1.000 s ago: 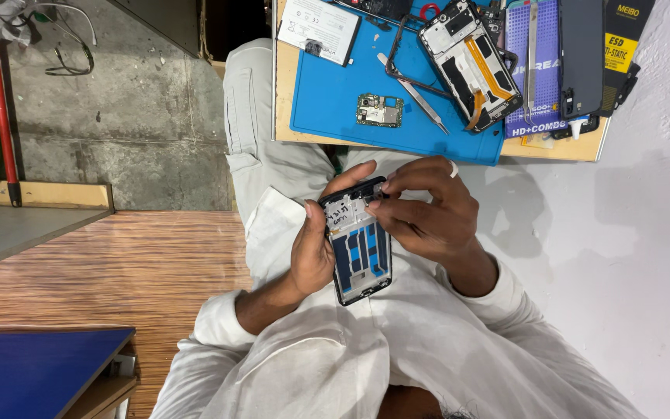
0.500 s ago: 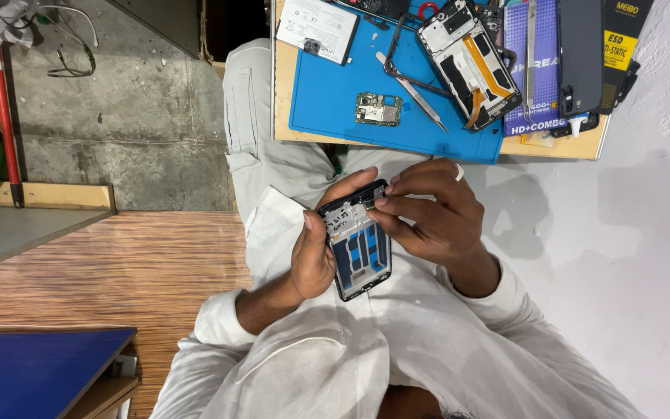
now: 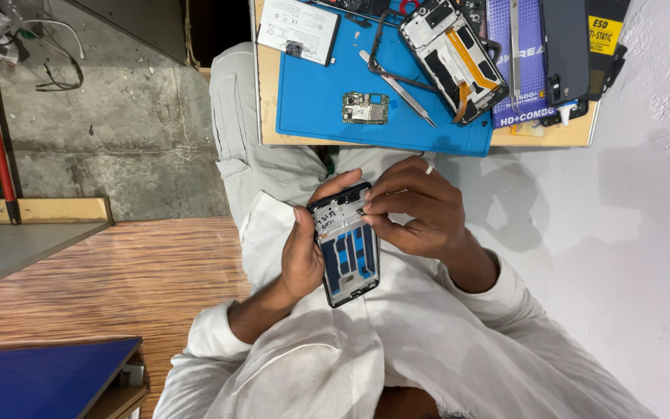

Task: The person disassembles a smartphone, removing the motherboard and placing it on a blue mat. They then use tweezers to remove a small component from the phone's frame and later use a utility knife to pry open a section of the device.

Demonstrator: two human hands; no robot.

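— How are the hands set?

— Both meet at the centre of the frame, over the lap in white cloth. The left hand (image 3: pixel 302 252) comes up from the lower left, palm turned toward the opened phone frame (image 3: pixel 347 244), its fingers wrapped behind the frame's left edge and the thumb lying along that edge. The right hand (image 3: pixel 416 213) reaches in from the right, knuckles upward, wrist bent.

— And the frame against the fingers?

— It stands nearly upright in the picture, top end tilted slightly left, blue inner panels facing the camera. The left hand is closed around its long side. The right hand's fingertips (image 3: pixel 367 209) are pinched narrowly at the frame's upper right corner, touching it; whether a small part sits between them I cannot tell.

— Anything different from a second ago?

— Very little. The grip is the same; the frame has kept its place and tilt, and the right fingertips remain at that top corner.

— What lies above?

— A blue work mat (image 3: pixel 312 85) on the bench in the upper middle, with a small circuit board (image 3: pixel 365 108), tweezers (image 3: pixel 398 90) and another opened phone (image 3: pixel 453 58), all well apart from the hands.
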